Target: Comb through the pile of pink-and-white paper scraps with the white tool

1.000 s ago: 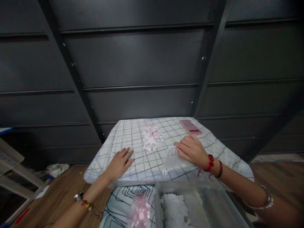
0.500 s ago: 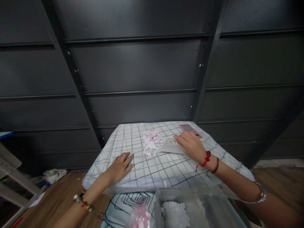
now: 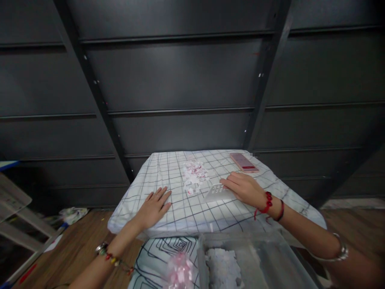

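My left hand [image 3: 155,208] lies flat on the checked cloth [image 3: 177,218], fingers spread and holding nothing. A flat white plastic piece with a row of slots along its upper edge [image 3: 219,192] is gripped in my right hand [image 3: 245,188]. It stands tilted on the cloth, and my fingers cover its right end. Left of it and slightly farther back lies a pile of white and red paper scraps [image 3: 195,172], apart from both hands.
A pink phone [image 3: 243,162] rests at the cloth's back right. In front of the table are a grey plastic bin [image 3: 255,241] with a pale flat lump [image 3: 222,265] inside and a pink-and-clear plastic bundle [image 3: 180,271]. Dark panels [image 3: 180,80] rise behind.
My right hand has drawn the white slotted piece a little toward me, away from the scraps and the phone. My left hand stays flat on the cloth. The view has shifted slightly.
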`<state>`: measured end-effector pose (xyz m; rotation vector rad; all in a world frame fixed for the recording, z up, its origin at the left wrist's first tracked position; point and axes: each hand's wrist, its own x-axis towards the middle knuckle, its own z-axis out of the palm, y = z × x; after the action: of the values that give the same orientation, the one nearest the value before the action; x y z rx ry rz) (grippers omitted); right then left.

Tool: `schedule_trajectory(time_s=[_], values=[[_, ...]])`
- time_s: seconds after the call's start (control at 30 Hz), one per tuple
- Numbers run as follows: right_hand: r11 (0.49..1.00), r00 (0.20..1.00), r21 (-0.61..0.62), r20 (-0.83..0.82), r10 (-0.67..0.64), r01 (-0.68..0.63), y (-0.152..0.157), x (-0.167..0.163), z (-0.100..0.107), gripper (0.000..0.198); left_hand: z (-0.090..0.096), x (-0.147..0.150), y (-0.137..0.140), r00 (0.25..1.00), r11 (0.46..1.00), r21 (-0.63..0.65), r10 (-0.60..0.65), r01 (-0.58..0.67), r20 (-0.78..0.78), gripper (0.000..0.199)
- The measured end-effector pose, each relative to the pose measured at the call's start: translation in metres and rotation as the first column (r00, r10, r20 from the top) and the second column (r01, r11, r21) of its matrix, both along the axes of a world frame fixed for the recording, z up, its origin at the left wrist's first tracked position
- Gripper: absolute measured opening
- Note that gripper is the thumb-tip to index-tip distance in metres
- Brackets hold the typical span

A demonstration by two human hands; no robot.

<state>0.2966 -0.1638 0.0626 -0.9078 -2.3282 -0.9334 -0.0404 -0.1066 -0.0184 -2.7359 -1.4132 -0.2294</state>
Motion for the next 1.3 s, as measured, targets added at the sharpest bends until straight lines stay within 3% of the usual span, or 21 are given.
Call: schedule_trajectory(time_s=[0.13, 0.4, 0.97, 1.3], values=[[0.997, 0.997, -0.006, -0.001, 0.075, -0.075, -0.024, 0.005, 0.000, 0.019, -0.001, 0.000, 0.001, 1.000, 1.000, 0.005, 0.000, 0.000, 0.007, 0.049], [0.994, 0.994, -0.031, 0.045, 0.102, -0.101, -0.055, -0.004, 0.004, 0.027, 0.002, 0.001, -0.001, 1.000, 1.000, 0.010, 0.006, -0.006, -0.018, 0.048], [0.995, 0.998, 0.073, 0.028, 0.063, -0.065, -0.029, -0.005, 0.004, 0.020, -0.002, 0.000, 0.002, 0.999, 0.999, 0.041, -0.002, 0.004, -0.036, 0.047], [0.983, 0.984, 0.077, 0.040, -0.173, 0.169, -0.036, -0.010, 0.002, 0.018, 0.000, 0.002, 0.001, 1.000, 0.999, 0.032, 0.008, -0.008, -0.008, 0.046]])
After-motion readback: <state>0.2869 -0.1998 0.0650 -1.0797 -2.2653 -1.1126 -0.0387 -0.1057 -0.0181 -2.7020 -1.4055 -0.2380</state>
